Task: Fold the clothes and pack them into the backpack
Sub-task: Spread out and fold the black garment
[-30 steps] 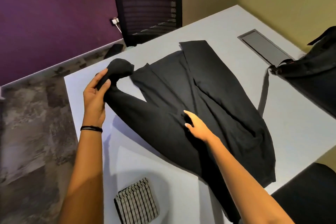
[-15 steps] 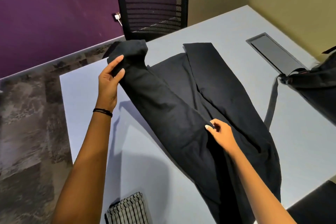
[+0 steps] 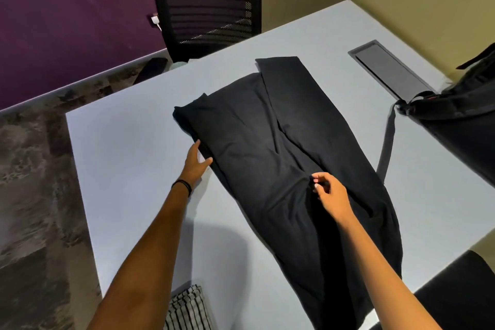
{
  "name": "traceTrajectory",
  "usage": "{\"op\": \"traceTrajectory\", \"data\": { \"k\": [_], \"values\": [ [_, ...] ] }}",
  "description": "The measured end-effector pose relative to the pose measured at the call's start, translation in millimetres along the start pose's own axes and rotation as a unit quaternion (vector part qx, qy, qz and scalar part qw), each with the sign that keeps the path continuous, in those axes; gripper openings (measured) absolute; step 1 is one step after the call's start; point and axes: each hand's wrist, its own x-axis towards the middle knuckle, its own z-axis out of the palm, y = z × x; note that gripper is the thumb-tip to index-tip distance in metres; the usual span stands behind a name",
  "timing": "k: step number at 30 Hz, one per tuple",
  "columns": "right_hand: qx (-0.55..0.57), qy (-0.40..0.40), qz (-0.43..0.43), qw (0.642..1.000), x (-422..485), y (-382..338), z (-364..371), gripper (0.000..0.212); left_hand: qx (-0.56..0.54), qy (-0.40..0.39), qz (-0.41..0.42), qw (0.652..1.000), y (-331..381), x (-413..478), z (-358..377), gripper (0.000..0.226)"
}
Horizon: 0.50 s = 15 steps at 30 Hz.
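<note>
A black garment (image 3: 281, 158) lies on the pale grey desk (image 3: 128, 158), folded lengthwise into a long band that runs from the far middle of the desk to its near right edge. The far end shows two layered panels, one overlapping the other.

The left hand (image 3: 197, 162) rests at the garment's left border, fingers straight and spread. Its grip is open, and the fingertips touch the folded edge. A dark wristband (image 3: 183, 186) circles that wrist.

The right hand (image 3: 330, 191) sits on the middle of the garment with its fingers curled. Its grip looks closed on a small ridge of fabric between thumb and forefinger, though black cloth in shadow makes this hard to read.

The backpack (image 3: 466, 126) stands at the right edge of the desk, apart from the garment. Its grey strap (image 3: 387, 147) trails across the desk and ends just beside the garment's right border.

A dark rectangular cable hatch (image 3: 388, 72) is set into the desk beyond the backpack.

A folded striped cloth (image 3: 187, 308) lies at the near edge, partly hidden by the left forearm.

A mesh-backed office chair (image 3: 209, 0) stands at the far side of the desk. The black seat of another chair (image 3: 455, 300) shows at lower right, below the garment's near end.

Mottled grey carpet (image 3: 34, 195) covers the floor to the left.
</note>
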Motion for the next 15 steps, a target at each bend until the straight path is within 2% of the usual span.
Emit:
{"op": "traceTrajectory", "data": {
  "k": [4, 8, 11, 15],
  "values": [
    [0.012, 0.02, 0.001, 1.0, -31.3, 2.5, -2.1, 0.025, 0.04, 0.041, 0.052, 0.997, -16.8, -32.3, 32.8, 0.063],
    [-0.005, 0.018, -0.022, 1.0, -75.4, 15.5, -1.5, 0.025, 0.089, 0.028, 0.077, 0.993, -23.6, -60.4, 63.5, 0.061],
    [-0.037, -0.014, -0.035, 0.999, -109.0, 26.0, 0.3, 0.021, 0.148, 0.011, 0.106, 0.983, -28.4, -78.9, 83.4, 0.059],
    [-0.116, -0.084, -0.042, 0.989, -156.3, 35.3, 1.4, 0.044, 0.125, 0.007, 0.118, 0.985, -26.1, -105.3, 106.3, 0.058]
  ]
}}
